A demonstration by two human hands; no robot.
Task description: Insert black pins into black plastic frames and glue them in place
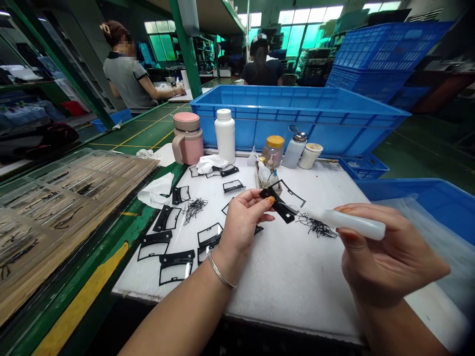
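Thin black frame (281, 209), just off centre toward four o'clock, left hand (239, 217) pinching it! Right hand (382, 257) grips a smooth, milky tube (361, 225) at three o'clock, blurred tip perhaps touching.

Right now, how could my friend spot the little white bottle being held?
Start at the big blue crate, then come nearer, to the right hand. It holds the little white bottle. Unlike the upright white bottle by the pink mug, this one tilts sideways, tip toward the black frame in the left hand.
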